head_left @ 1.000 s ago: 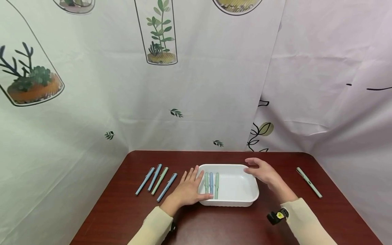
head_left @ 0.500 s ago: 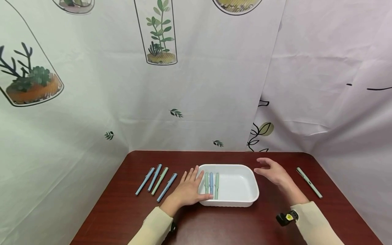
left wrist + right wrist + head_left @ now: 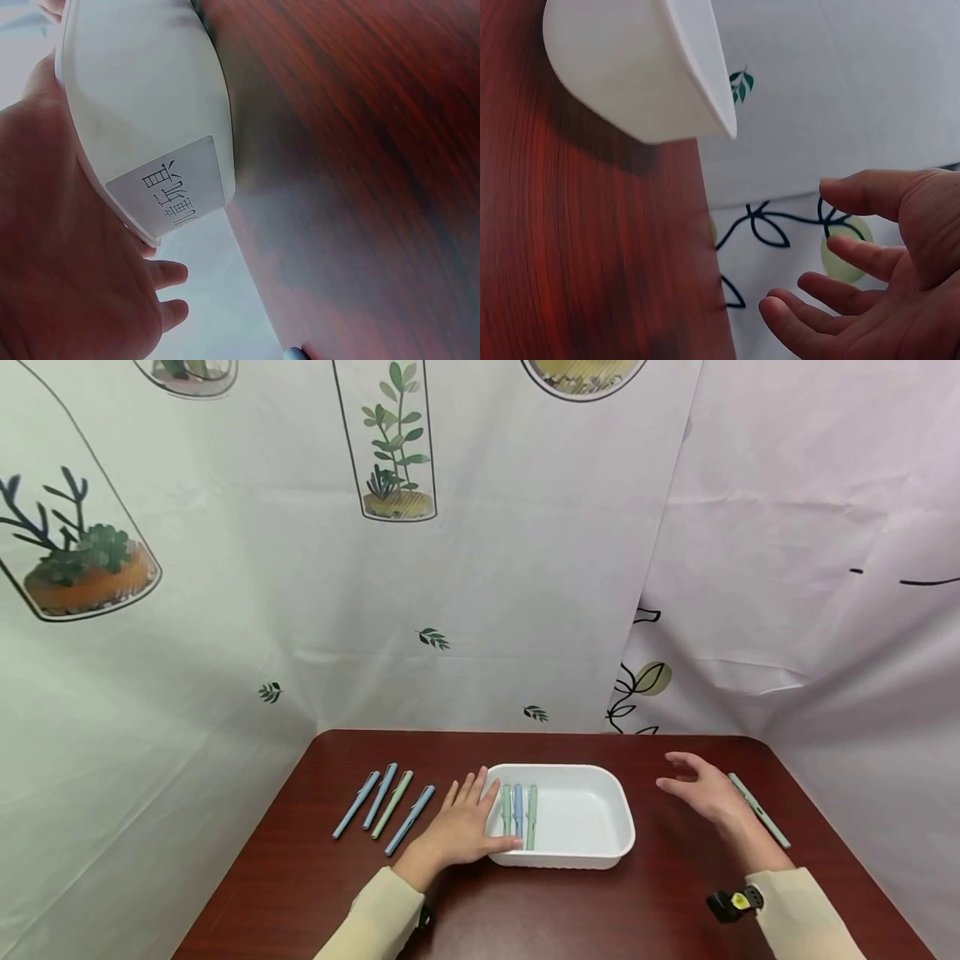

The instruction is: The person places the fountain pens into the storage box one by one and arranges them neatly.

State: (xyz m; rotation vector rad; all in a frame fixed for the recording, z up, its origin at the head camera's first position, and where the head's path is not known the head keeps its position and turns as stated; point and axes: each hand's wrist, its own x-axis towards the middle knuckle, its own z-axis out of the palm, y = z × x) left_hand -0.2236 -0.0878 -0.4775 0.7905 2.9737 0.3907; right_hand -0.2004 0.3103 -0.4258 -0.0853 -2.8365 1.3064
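Note:
A white plastic tray (image 3: 585,814) stands mid-table, with two green pens and a blue pen (image 3: 518,810) side by side at its left end. My left hand (image 3: 461,827) rests on the tray's left rim, fingers spread and thumb over the near edge. In the left wrist view a label with printed characters (image 3: 176,187) shows on the tray's end wall. My right hand (image 3: 705,789) holds nothing and hovers between the tray and a lone green pen (image 3: 761,812) on the right, overlapping that pen in the head view. Its fingers are loosely bent and apart in the right wrist view.
Left of the tray, three blue pens and a green pen (image 3: 393,804) lie slanted on the dark red-brown table (image 3: 570,918). A white cloth (image 3: 487,568) with printed plants hangs behind and at both sides of the table.
My right hand has moved right, away from the tray's right rim and towards the lone green pen. My left hand and the tray have stayed in place.

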